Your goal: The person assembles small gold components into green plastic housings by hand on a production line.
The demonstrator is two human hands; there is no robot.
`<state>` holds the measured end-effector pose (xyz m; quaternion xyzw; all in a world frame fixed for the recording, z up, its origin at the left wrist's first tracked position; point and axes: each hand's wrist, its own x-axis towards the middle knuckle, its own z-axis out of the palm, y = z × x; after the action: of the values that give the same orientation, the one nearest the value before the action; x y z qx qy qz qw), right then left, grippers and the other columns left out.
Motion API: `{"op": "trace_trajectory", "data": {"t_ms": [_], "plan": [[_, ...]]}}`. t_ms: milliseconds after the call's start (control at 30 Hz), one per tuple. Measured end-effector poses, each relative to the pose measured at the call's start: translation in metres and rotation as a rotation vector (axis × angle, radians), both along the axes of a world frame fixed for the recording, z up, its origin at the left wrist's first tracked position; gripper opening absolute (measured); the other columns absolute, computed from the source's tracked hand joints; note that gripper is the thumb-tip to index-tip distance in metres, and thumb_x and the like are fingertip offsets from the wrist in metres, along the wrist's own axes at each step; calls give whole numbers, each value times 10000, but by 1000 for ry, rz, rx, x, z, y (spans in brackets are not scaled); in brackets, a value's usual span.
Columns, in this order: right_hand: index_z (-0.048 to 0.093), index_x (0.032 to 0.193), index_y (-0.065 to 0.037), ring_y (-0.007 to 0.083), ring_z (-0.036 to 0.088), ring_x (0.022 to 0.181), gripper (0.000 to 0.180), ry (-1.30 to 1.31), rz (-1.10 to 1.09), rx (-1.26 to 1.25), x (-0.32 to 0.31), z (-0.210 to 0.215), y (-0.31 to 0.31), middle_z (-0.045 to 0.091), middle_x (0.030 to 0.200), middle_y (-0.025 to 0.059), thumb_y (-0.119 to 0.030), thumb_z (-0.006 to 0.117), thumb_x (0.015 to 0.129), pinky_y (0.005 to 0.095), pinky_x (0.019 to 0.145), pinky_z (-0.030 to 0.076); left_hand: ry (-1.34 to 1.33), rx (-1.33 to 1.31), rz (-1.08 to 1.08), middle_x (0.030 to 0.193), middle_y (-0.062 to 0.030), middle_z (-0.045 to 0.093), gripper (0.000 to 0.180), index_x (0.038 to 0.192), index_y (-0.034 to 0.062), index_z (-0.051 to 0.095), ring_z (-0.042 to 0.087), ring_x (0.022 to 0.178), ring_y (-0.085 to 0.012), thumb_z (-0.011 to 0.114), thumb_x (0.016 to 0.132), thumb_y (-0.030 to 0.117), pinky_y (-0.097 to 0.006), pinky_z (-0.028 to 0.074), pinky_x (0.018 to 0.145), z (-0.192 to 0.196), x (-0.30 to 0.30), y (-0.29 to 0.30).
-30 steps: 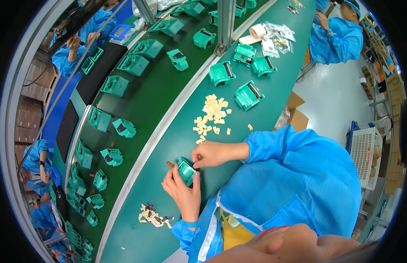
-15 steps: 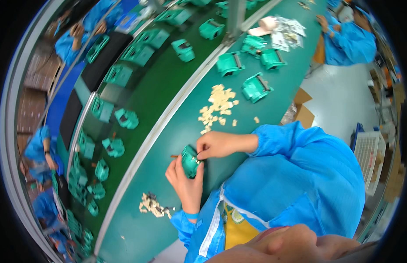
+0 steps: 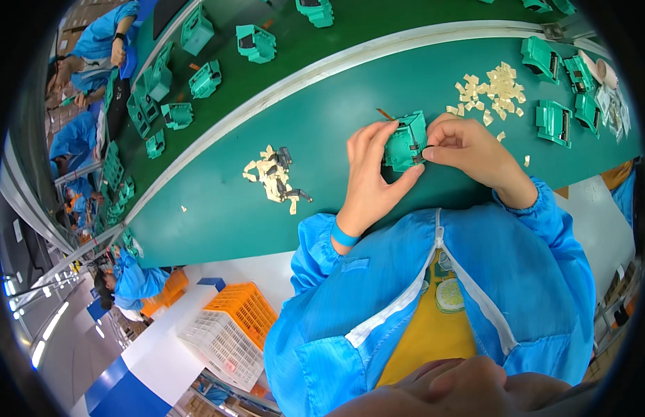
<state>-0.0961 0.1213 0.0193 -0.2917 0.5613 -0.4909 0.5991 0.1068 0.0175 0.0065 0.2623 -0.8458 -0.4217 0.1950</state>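
A green plastic housing (image 3: pixel 404 144) is held above the table by my left hand (image 3: pixel 367 182), its fingers along the far left side and its thumb at the near edge. A thin brown strip (image 3: pixel 385 114) sticks out from the housing's far left corner. At the right edge of the housing, my right hand (image 3: pixel 477 151) has its thumb and finger pinched together. A dark bit shows at those fingertips, too small to name. Small cream-coloured pieces (image 3: pixel 502 89) lie in a loose pile beyond my right hand. Left of my hands is a second heap of cream and dark pieces (image 3: pixel 273 174).
Several green housings (image 3: pixel 553 121) stand at the right, beside clear bags (image 3: pixel 612 111). A pale metal rail (image 3: pixel 294 82) divides the table from a belt carrying more housings (image 3: pixel 256 44). Orange and white crates (image 3: pixel 242 316) stand lower left. Co-workers in blue (image 3: pixel 103 31) are at the far left.
The view has swung round, so the table and belt appear turned. My left hand still holds the housing, and my right hand stays pinched at its right edge.
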Motion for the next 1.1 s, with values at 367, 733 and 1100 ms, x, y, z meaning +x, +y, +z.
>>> {"op": "trace_trajectory", "data": {"t_ms": [367, 733, 1100], "plan": [[642, 906, 50, 121, 651, 871, 106, 136, 29, 25, 6, 11, -1, 575, 1008, 51, -20, 720, 921, 262, 801, 540, -24, 73, -3, 1395, -146, 535, 723, 1432, 56, 538, 471, 1282, -331, 842, 784, 163, -430, 428, 1065, 4, 6, 0], [625, 949, 43, 87, 628, 880, 92, 80, 55, 34, -6, 1, 4, 590, 986, 26, 41, 711, 916, 244, 800, 535, 19, -40, 1, 1336, -152, 563, 677, 1376, 41, 592, 498, 1231, -356, 866, 775, 194, -437, 446, 1038, 8, -3, 1], [650, 911, 66, 115, 642, 840, 115, 180, 33, 34, 11, 14, 1, 599, 995, 55, -21, 725, 907, 263, 765, 535, -57, 121, 30, 1388, -146, 544, 637, 1390, 57, 561, 515, 1280, -311, 797, 803, 128, -408, 515, 975, 14, 7, 2]]}}
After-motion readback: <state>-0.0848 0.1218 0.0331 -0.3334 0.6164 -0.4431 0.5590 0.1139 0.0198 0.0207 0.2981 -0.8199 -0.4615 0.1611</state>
